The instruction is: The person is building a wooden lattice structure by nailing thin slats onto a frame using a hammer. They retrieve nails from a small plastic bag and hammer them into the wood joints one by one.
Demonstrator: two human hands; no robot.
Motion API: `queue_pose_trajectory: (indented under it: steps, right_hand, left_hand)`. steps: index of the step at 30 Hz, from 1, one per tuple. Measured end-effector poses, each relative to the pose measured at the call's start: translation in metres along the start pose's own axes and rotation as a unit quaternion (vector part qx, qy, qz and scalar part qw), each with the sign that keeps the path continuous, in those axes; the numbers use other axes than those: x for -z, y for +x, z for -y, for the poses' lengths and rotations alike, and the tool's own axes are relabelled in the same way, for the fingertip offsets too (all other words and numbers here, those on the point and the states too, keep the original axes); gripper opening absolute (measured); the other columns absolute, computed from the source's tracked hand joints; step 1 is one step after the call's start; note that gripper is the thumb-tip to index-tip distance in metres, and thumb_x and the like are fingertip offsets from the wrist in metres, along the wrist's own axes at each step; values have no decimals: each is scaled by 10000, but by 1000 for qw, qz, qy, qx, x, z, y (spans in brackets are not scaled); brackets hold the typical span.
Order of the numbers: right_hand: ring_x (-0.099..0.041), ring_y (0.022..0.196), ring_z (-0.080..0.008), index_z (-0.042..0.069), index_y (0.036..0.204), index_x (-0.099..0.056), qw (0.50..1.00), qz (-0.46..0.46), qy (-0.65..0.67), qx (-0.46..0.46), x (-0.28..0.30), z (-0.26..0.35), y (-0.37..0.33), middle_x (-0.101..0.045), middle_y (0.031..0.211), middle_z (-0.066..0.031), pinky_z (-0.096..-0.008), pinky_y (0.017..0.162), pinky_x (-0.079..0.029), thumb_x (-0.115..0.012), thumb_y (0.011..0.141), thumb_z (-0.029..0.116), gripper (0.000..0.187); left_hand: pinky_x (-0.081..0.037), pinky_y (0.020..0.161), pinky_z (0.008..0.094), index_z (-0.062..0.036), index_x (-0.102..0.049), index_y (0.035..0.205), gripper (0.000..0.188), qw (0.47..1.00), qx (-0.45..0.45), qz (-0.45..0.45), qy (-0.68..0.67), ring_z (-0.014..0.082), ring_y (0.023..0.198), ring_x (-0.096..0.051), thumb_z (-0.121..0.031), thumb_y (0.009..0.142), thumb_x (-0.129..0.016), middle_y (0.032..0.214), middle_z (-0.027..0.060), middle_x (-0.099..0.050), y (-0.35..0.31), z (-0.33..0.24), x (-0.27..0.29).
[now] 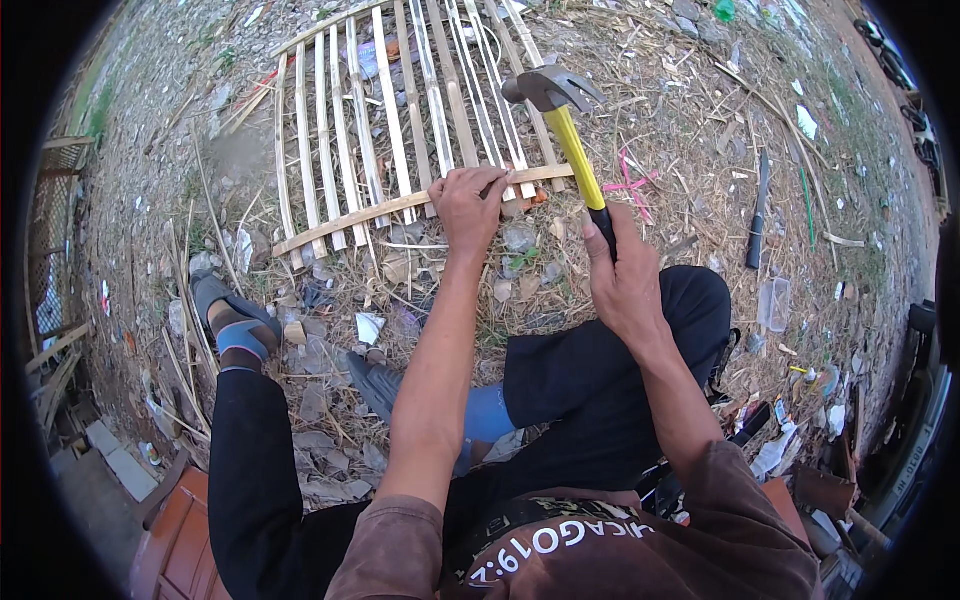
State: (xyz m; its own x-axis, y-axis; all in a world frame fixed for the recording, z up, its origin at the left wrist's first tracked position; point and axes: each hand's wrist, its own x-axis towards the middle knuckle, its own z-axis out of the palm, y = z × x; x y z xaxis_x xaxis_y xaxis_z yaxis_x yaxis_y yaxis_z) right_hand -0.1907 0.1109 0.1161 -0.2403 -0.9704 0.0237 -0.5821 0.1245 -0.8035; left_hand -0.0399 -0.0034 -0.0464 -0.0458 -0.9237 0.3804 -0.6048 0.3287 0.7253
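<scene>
A frame of pale bamboo slats (345, 140) lies on the ground in front of me, its slats running away side by side. Across their near ends runs a bamboo crosspiece (350, 219). My left hand (468, 208) rests on this crosspiece right of its middle, fingers closed and pressed together; anything small between the fingertips is hidden. Wrapped round the black grip of a claw hammer (575, 150) is my right hand (625, 275). The hammer has a yellow shaft and stands raised, its dark metal head (551, 88) above the frame's right side and apart from the crosspiece.
To the right on the littered ground lies a long knife-like blade with a dark handle (758, 215). Pink string (630, 183) lies beside the frame. A clear plastic container (773, 304) sits near my right knee. Reddish-brown furniture (180, 540) is at lower left, a mesh panel (52, 240) farther left.
</scene>
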Motion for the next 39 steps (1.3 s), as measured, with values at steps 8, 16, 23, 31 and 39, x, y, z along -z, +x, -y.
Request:
queue_pose_trajectory:
  steps: [8,16,23,31,39]
  right_hand:
    - [-608,608,-484,31,1080,-492,991,81,-107,-22,-20,-44,-13,-589,642,-246,-534,517,-415,-561,1015,147,150]
    - [-622,608,-461,25,1100,-503,1000,-6,-2,-13,2,-11,-9,-584,657,-236,-489,512,-431,-556,1022,151,157]
    - [-613,597,-477,28,1071,-490,998,48,-41,-31,-5,-18,-9,-584,625,-248,-536,511,-425,-573,1000,130,149]
    - [-616,588,-465,17,1098,-493,999,16,-37,1,-12,-35,-18,-578,620,-241,-523,513,-437,-572,998,124,166]
    - [-594,566,-474,26,1052,-477,1000,8,-2,13,2,10,-1,-557,587,-233,-527,497,-417,-576,996,120,147]
  left_hand:
    - [-352,936,355,-152,-784,883,133,1000,3,17,7,162,969,-633,-274,829,-789,943,-23,-754,1,-5,-4]
    - [-351,914,354,-151,-779,874,156,1000,3,18,15,163,956,-633,-304,844,-779,923,-19,-748,2,-7,-1]
    - [-343,922,354,-145,-782,888,173,999,13,24,18,170,964,-631,-310,838,-792,949,-9,-752,1,-4,-2]
    - [-355,933,352,-141,-775,874,175,1000,-2,12,16,180,939,-639,-306,824,-805,916,0,-743,3,-6,-6]
    - [-361,914,345,-140,-774,864,177,999,9,11,37,172,948,-629,-310,825,-796,928,-16,-743,0,2,6]
